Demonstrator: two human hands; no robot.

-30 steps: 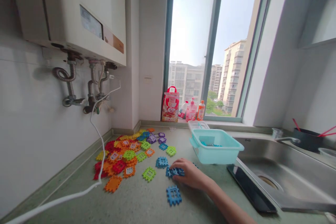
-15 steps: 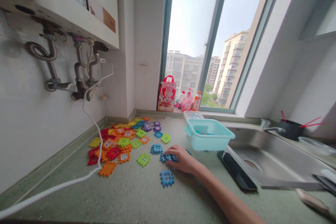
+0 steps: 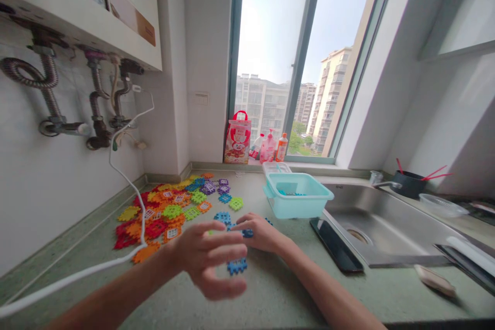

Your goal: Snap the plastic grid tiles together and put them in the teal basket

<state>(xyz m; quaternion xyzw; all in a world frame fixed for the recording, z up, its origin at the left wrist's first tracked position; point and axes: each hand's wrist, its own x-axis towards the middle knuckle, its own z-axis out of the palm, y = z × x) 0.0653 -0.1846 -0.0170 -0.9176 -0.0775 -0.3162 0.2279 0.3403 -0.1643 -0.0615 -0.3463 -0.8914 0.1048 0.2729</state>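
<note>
My left hand [image 3: 217, 263] is raised over the counter with its fingers spread and nothing in them. Beneath and behind it, partly covered, lies a blue interlocking tile [image 3: 237, 266]. Farther right my right hand [image 3: 257, 232] is down at the counter, its fingers curled round another blue interlocking tile [image 3: 248, 233], much of which they hide. Just beyond that hand lies a lighter blue tile [image 3: 223, 217], flat on the counter. The left fingers cross in front of the right fingertips in this view, so whether they touch cannot be made out.
Left of my hands spreads a pile of coloured interlocking tiles [image 3: 157, 228], with a white cable [image 3: 143, 221] across it. A turquoise tub [image 3: 299, 206] holding blue pieces stands beyond my right hand. A black phone-like slab [image 3: 336, 246] lies beside the sink [image 3: 371, 227].
My left hand has come into view from the lower left, over the near blue tile. My right hand stays at the blue tiles. The whole view has shifted slightly to the right.
</note>
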